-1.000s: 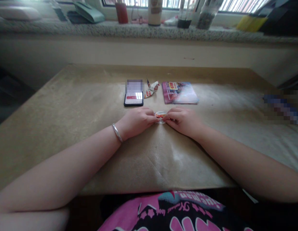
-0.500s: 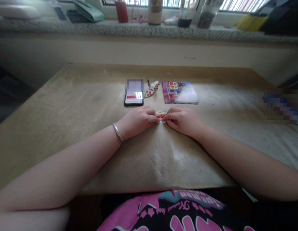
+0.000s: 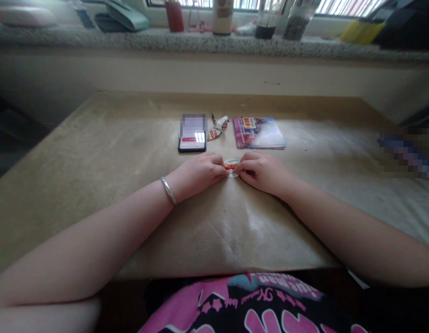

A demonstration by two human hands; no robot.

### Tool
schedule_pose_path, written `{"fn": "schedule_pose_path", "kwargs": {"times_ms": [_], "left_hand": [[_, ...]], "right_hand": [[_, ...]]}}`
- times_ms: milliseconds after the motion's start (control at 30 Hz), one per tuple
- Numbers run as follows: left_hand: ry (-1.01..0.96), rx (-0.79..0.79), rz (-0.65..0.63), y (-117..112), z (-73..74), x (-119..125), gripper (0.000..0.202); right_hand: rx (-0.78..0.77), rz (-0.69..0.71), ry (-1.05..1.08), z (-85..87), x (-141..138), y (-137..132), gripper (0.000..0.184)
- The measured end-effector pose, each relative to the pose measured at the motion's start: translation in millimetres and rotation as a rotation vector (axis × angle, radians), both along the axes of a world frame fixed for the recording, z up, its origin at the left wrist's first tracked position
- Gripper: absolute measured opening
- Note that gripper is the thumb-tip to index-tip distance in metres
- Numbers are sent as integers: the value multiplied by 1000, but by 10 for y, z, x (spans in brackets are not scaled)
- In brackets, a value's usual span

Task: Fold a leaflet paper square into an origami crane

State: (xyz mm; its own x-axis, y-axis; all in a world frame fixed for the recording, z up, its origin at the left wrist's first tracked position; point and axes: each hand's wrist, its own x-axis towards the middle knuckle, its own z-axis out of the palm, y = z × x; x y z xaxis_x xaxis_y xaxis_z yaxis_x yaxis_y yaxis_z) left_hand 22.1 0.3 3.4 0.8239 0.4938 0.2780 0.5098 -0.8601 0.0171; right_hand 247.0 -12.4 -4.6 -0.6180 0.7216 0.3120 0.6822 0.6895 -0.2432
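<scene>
Between my hands, low on the table, is a small piece of folded printed paper [image 3: 231, 163], white with orange and red. My left hand [image 3: 204, 170], a silver bangle at its wrist, pinches the paper's left side. The fingers of my right hand [image 3: 261, 171] are closed on its right side. My fingertips nearly meet over the paper and hide part of it. Just beyond lies a folded paper figure [image 3: 219, 126] in white and red print, with pointed ends. A phone [image 3: 193, 141] with a lit screen lies to its left.
A stack of glossy printed leaflets [image 3: 259, 132] lies beyond my right hand. A cream cloth covers the table [image 3: 113, 152]. At the far right edge is a blurred-out item [image 3: 408, 155]. Jars and bottles stand on the stone windowsill [image 3: 186, 44] behind.
Both hands stay on the folded paper, with hardly any shift in the fingers. The whole view has moved very slightly.
</scene>
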Motion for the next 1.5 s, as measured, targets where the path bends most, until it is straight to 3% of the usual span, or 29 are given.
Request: {"fn": "schedule_pose_path", "kwargs": {"times_ms": [300,467,1133,1500], "left_hand": [[50,47,12,-19,3,16,22],[136,99,10,-28,24,24,21],[156,-29,10,33,116,-97,26],[121,-12,60,-13,119,-123,26]], "right_hand": [[109,19,-117,13,5,-37,26],[63,-11,-124,45,4,-39,25],[35,-43,-140,95,183,-18,22],[73,90,-150,65,292,15,24]]}}
